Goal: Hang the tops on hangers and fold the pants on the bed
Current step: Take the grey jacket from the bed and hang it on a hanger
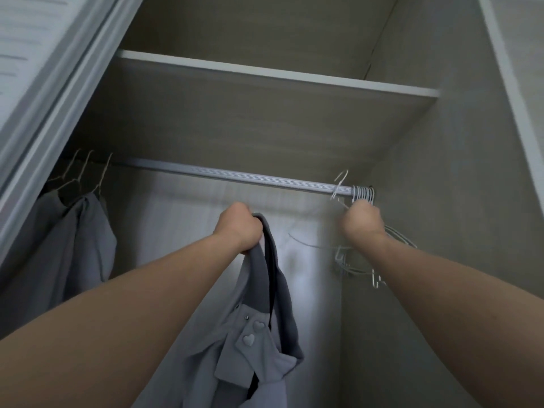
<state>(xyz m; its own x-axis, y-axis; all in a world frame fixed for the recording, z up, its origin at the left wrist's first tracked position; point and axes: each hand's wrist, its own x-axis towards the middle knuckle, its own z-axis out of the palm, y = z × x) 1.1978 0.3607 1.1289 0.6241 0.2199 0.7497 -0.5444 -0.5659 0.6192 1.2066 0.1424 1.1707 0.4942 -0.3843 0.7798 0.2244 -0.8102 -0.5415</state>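
The left hand grips the grey top by its collar, below the rail. Farther in, the right hand seems curled round a white hanger at the rail's end, but blur hides its fingers. The next move is probably to free that hanger and thread it into the collar.

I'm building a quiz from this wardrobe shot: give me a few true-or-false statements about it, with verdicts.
1. The left hand grips a grey top. True.
2. The right hand holds folded pants. False: it grips the white hangers bunched at the right end of the rail.
3. Garments already hang at the rail's left end. True.
4. The grey top is on a hanger. False: it hangs from the left hand alone.
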